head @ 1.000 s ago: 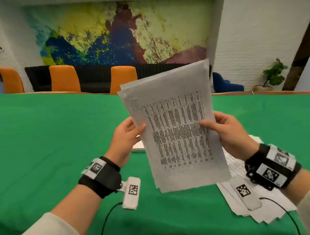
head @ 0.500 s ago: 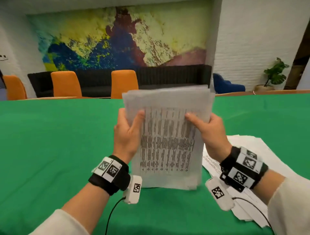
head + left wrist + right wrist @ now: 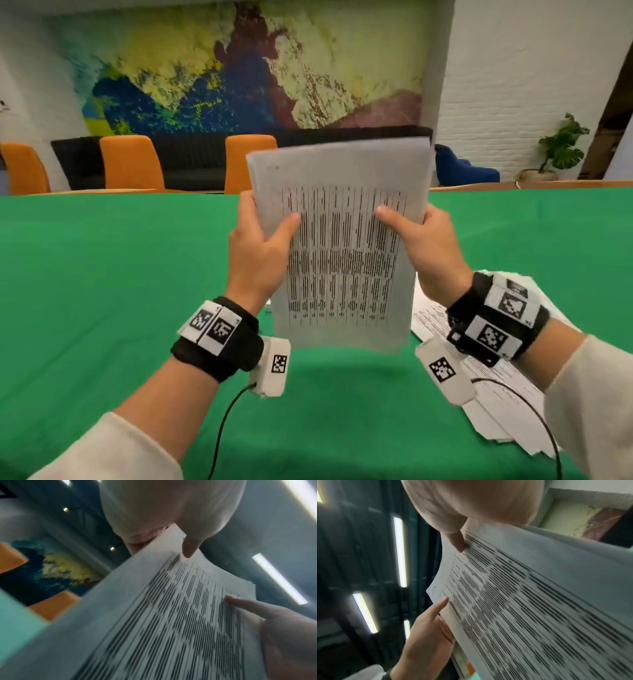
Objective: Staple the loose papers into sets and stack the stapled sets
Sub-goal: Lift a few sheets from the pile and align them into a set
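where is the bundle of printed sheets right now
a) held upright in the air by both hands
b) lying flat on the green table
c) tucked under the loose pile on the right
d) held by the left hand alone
a: the bundle of printed sheets stands upright, its bottom edge clear of the green table, with the left hand gripping one side edge and the right hand the other.

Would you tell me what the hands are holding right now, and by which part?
Both hold one sheaf of printed papers upright above the green table: the left hand grips its left edge, the right hand its right edge, thumbs on the front.
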Demonstrator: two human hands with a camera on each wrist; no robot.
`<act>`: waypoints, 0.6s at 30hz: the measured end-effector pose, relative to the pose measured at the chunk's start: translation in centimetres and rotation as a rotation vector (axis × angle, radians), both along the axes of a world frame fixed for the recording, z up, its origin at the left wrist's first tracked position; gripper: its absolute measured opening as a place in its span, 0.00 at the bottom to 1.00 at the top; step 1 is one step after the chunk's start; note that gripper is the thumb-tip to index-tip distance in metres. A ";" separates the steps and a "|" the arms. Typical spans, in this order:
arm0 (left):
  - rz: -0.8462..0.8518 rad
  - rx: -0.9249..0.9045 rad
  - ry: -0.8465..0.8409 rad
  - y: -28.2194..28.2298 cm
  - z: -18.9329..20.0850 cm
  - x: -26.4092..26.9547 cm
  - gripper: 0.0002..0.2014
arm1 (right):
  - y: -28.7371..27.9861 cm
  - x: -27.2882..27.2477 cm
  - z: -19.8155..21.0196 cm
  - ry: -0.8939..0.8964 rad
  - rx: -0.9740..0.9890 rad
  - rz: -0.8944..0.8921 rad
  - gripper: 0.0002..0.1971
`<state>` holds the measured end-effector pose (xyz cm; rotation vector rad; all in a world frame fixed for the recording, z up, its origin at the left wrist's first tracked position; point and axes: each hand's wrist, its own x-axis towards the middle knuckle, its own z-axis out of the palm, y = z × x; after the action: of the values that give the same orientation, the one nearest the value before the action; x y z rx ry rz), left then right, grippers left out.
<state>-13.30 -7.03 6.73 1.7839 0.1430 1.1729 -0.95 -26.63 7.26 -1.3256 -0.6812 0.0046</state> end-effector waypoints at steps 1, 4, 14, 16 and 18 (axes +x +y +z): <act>-0.025 -0.045 0.045 -0.1 -1.6 -0.2 0.12 | -0.1 -0.2 -1.6 0.004 -0.038 -0.006 0.06; -0.069 -0.124 0.096 -0.3 -4.0 -0.3 0.12 | 0.1 -1.1 -4.7 -0.022 -0.077 -0.041 0.10; -0.174 -0.228 0.057 0.7 -1.1 0.1 0.12 | -0.3 -0.1 -2.0 0.123 0.054 0.039 0.08; -0.196 -0.282 0.108 0.4 -3.8 -0.2 0.11 | -0.3 -0.2 -4.4 0.170 -0.048 0.063 0.12; -0.186 -0.289 0.128 0.0 -4.9 -0.3 0.12 | -0.1 -0.4 -5.3 0.224 -0.091 0.071 0.13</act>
<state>-13.56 -7.03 1.85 1.5790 0.2065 0.8588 -1.36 -26.71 2.01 -1.3627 -0.5415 0.2410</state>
